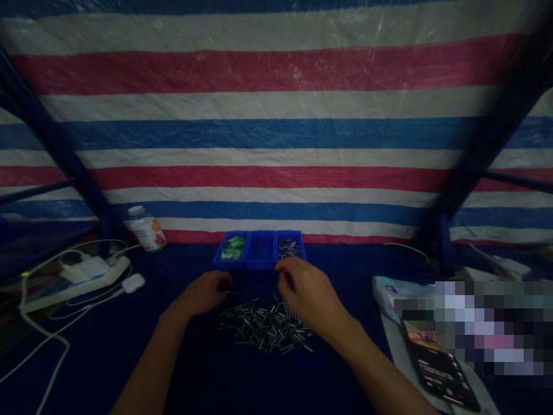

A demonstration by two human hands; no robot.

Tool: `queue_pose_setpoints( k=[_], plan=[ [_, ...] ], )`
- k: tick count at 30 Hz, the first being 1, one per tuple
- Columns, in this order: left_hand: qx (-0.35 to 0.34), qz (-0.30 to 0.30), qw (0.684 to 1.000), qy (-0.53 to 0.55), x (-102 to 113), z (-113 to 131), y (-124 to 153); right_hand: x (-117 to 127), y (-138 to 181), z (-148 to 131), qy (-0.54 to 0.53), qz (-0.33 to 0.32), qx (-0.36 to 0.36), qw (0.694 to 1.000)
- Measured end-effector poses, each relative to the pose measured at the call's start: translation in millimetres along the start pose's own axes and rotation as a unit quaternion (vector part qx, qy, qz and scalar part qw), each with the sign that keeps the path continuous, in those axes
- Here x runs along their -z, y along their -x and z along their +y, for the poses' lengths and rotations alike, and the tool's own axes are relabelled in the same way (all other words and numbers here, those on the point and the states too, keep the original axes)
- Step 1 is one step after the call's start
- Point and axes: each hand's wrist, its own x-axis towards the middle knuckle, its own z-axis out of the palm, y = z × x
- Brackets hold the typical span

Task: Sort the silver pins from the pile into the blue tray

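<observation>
Closely, 2 hands flanked a pile of metal pins (265, 328) on the table (242, 383): left hand (205, 293) curled narrow at its left edge, right hand (309, 297) above its far side; neither grip's contents could be told.

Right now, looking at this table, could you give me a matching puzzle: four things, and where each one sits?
1 plastic bottle
2 pile of metal pins
3 power strip
4 blue three-compartment tray

A between left hand and right hand
B far left, cables plugged in
C centre, just beyond the hands
D by the striped tarp, left of the tray

Pairs: 1-D, 2-A, 3-B, 4-C
</observation>
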Motion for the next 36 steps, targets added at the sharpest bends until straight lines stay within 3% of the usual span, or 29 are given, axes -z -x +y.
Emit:
queue_pose_setpoints(
  k=[4,8,18,29,36],
  plan=[
    [-0.013,-0.035,0.999,-0.003,-5,5,-2,-25,-20,-1,0.015,-0.081,-0.026,0.996],
    [-0.013,-0.042,0.999,-0.003,-9,16,-10,-39,-35,0,0.039,-0.106,-0.018,0.993],
    [-0.053,-0.043,0.998,-0.005,-20,37,-18,-34,-33,6,0.017,-0.111,-0.018,0.994],
    [-0.101,0.001,0.994,0.037,-33,33,-11,-47,-32,11,0.006,-0.099,0.012,0.995],
    [-0.104,0.036,0.992,0.062,-36,30,-10,-51,-35,31,-0.123,-0.076,0.003,0.990]
  ],
)
